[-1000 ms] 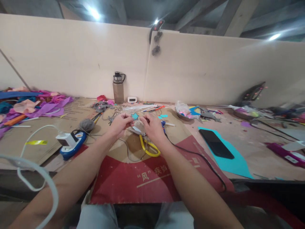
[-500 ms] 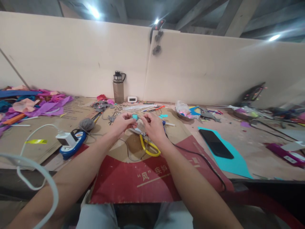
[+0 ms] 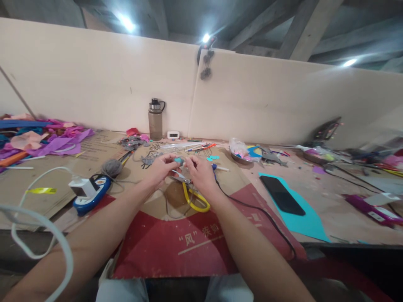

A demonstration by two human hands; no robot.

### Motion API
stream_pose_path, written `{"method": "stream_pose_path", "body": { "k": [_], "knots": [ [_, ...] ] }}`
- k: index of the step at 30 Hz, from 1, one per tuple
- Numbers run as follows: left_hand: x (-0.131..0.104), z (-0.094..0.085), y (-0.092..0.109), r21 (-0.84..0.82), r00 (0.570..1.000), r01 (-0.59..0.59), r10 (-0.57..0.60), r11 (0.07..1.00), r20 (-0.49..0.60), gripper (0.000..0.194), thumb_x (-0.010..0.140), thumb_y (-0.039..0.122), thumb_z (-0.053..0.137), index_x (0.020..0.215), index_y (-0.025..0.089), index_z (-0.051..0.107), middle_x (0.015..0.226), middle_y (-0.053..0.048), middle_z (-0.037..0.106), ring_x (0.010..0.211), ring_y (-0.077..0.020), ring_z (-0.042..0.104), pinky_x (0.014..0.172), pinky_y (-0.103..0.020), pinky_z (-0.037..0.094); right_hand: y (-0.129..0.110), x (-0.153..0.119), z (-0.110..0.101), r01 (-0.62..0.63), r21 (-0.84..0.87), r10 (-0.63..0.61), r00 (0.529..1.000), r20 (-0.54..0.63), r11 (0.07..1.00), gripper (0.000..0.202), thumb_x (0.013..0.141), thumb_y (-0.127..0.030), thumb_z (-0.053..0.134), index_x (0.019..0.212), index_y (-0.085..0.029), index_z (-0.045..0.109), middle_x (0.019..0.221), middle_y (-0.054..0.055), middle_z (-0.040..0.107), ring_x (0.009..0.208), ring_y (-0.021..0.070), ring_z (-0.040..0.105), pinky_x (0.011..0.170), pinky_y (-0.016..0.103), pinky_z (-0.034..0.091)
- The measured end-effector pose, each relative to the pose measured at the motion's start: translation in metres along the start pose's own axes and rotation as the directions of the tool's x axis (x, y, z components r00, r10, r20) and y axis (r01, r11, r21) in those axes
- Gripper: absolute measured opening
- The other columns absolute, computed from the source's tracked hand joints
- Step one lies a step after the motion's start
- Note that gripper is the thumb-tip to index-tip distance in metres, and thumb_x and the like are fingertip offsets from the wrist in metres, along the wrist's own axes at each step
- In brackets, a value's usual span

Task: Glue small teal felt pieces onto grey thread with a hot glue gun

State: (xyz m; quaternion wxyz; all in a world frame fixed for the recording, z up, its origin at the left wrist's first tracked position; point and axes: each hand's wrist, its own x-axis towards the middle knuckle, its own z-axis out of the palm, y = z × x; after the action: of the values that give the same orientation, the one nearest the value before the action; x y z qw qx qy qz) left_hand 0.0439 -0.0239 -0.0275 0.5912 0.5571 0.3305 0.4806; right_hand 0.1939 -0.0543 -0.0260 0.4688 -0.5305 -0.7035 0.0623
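My left hand (image 3: pixel 163 171) is closed, pinching a small teal piece (image 3: pixel 179 160) between thumb and fingertips. Close against it, my right hand (image 3: pixel 201 173) has its fingers pressed together at the piece's right side. A strand of grey yarn (image 3: pixel 170 213) loops over the cardboard and rises to the right fingers, which appear to pinch it; the exact grip is hidden. Below the hands lie scissors with yellow handles (image 3: pixel 204 207), their blades partly covered. The ball of grey yarn (image 3: pixel 111 167) sits to the left, beyond my left forearm.
A blue power strip (image 3: pixel 91 201) with a white charger stands left. A bottle (image 3: pixel 155 121) and small white clock (image 3: pixel 173 134) stand by the partition. Right are a phone (image 3: pixel 281 195) on teal sheet, a filled bowl (image 3: pixel 241 159) and a black cable (image 3: pixel 255 205). Coloured scraps (image 3: pixel 59 142) lie far left.
My hands have come closer together, and the right fingers now meet the teal piece, which shows less than before. The whole view has shifted slightly.
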Motion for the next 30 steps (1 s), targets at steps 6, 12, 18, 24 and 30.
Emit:
{"method": "stream_pose_path", "body": {
  "k": [6,12,18,24,30],
  "knots": [
    [0.0000,-0.0024,-0.0009,0.086,1.000,-0.031,0.031,0.996,0.001,0.033,0.060,0.035,0.077,0.080,0.017,0.058,0.066,0.001,0.060,0.055,-0.0116,0.057,0.047,-0.022,0.045,0.0006,-0.0001,0.0012,-0.033,0.050,0.033,0.999,0.012,0.998,0.037,0.090,-0.041,0.037,0.068,-0.021,0.059,0.068,0.001,0.063,0.063,0.0143,0.052,0.060,0.026,0.032],
    [-0.0017,-0.0018,0.0016,0.172,0.998,-0.061,0.054,0.983,0.044,0.028,0.065,0.035,0.074,0.083,0.016,0.064,0.073,-0.001,0.063,0.060,-0.0128,0.060,0.049,-0.022,0.047,0.0007,-0.0003,0.0024,-0.048,0.014,0.047,0.999,0.016,0.999,0.038,0.090,-0.041,0.038,0.065,-0.021,0.058,0.064,0.001,0.062,0.060,0.0141,0.051,0.060,0.026,0.030],
    [-0.0027,-0.0004,0.0034,0.203,0.997,-0.040,0.026,0.978,0.069,0.032,0.064,0.035,0.073,0.091,0.017,0.070,0.080,-0.004,0.069,0.063,-0.0146,0.062,0.053,-0.024,0.049,0.0010,0.0002,0.0016,-0.056,0.029,0.055,0.998,0.016,0.998,0.039,0.090,-0.041,0.037,0.064,-0.021,0.057,0.064,0.001,0.062,0.061,0.0145,0.052,0.061,0.027,0.031],
    [-0.0026,-0.0005,0.0025,0.232,0.995,-0.051,0.030,0.971,0.093,0.025,0.067,0.035,0.070,0.082,0.015,0.069,0.078,-0.005,0.067,0.063,-0.0150,0.063,0.053,-0.024,0.050,0.0013,0.0002,0.0011,-0.033,0.019,0.032,0.999,0.028,0.999,0.039,0.091,-0.041,0.036,0.064,-0.021,0.056,0.063,0.001,0.060,0.061,0.0145,0.051,0.061,0.027,0.032],
    [-0.0059,0.0015,0.0042,0.345,0.992,-0.116,0.093,0.931,0.083,0.026,0.069,0.034,0.068,0.085,0.015,0.065,0.079,-0.003,0.067,0.065,-0.0153,0.064,0.051,-0.023,0.050,0.0013,0.0008,0.0004,-0.012,0.002,0.012,0.999,0.031,1.000,0.037,0.091,-0.037,0.037,0.064,-0.020,0.055,0.064,0.001,0.060,0.061,0.0136,0.051,0.060,0.026,0.032]
  ]
}}
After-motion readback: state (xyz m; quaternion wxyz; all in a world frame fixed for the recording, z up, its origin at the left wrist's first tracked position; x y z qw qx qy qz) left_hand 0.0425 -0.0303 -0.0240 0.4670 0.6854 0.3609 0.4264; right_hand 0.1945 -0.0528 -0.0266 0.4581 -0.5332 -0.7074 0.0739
